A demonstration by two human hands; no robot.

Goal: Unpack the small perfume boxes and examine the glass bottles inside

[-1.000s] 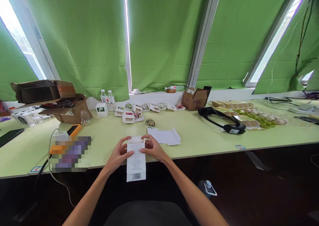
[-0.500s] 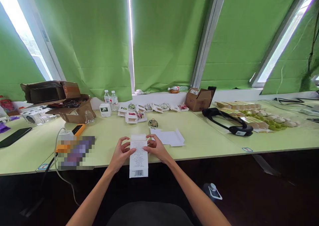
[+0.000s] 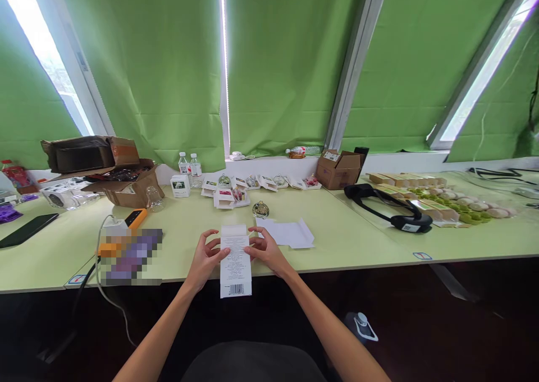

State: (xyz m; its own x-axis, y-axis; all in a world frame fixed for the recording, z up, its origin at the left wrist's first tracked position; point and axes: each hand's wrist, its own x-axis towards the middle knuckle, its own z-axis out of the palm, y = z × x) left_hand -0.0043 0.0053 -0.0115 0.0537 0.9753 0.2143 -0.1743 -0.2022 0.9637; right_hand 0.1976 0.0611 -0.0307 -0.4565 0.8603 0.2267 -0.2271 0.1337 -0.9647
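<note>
Between my two hands is a white printed carton [image 3: 236,264], its barcode end toward me and a flap raised at the far end. My left hand [image 3: 206,259] grips its left edge, thumb on the printed face. On the opposite edge, my right hand [image 3: 267,253] holds it the same way. The carton hangs partly over the table's front edge. Just beyond my right hand lies an unfolded white sheet of card [image 3: 290,233]. A round gold-and-dark ornament [image 3: 260,208] rests behind that card.
Several small open white boxes with ornaments [image 3: 227,197] stand farther back. Cardboard boxes [image 3: 122,188] and a pixelated item [image 3: 135,256] are at left. A black headset [image 3: 387,208] and egg-like items in green trays [image 3: 463,202] lie at right.
The view has shifted slightly, so the table things appear a little farther right. Both hands keep their hold on the carton, which has barely moved.
</note>
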